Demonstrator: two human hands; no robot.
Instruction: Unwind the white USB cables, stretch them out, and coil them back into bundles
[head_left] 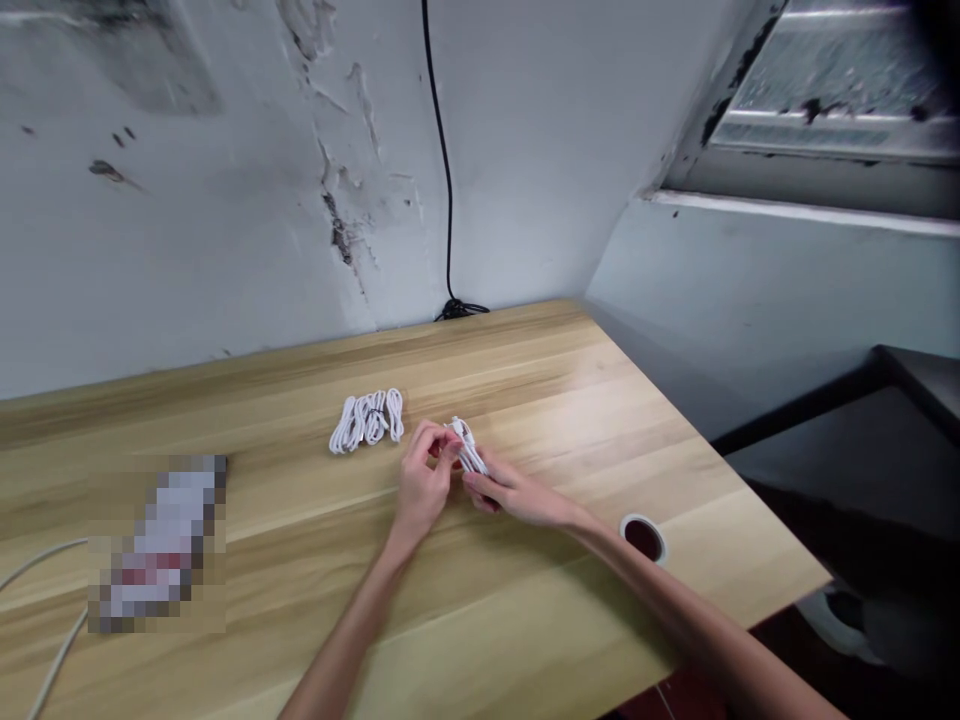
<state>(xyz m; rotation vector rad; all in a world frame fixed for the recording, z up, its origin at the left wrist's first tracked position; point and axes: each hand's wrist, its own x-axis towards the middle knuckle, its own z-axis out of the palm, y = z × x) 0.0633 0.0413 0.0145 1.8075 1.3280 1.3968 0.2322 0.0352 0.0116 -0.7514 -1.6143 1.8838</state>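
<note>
White cable bundle (466, 447): pinched up between both hands at centre frame, right over the table, can't tell if it's touching.
Long axis: running upper left to lower right, the looped end poking out past the fingertips toward the top.
Left hand (424, 490): fingers curled shut, gripping the bundle's left side.
Right hand (510, 497): in from the lower right, fingers closed around the bundle's lower end, gripping too.
Nearby: coiled white cord (367, 420) lying on the pale wooden tabletop (570, 400), just up-left of the hands.
Right side: white-rimmed round hole (643, 538) in the tabletop, just beside the right forearm (637, 570).
Lower left: pixelated object (161, 545), too blurred to tell, with a white cable (52, 660) running off the frame edge.
Upper centre: black cable (448, 180) dropping down a peeling white wall (187, 250) to the table's back edge.
</note>
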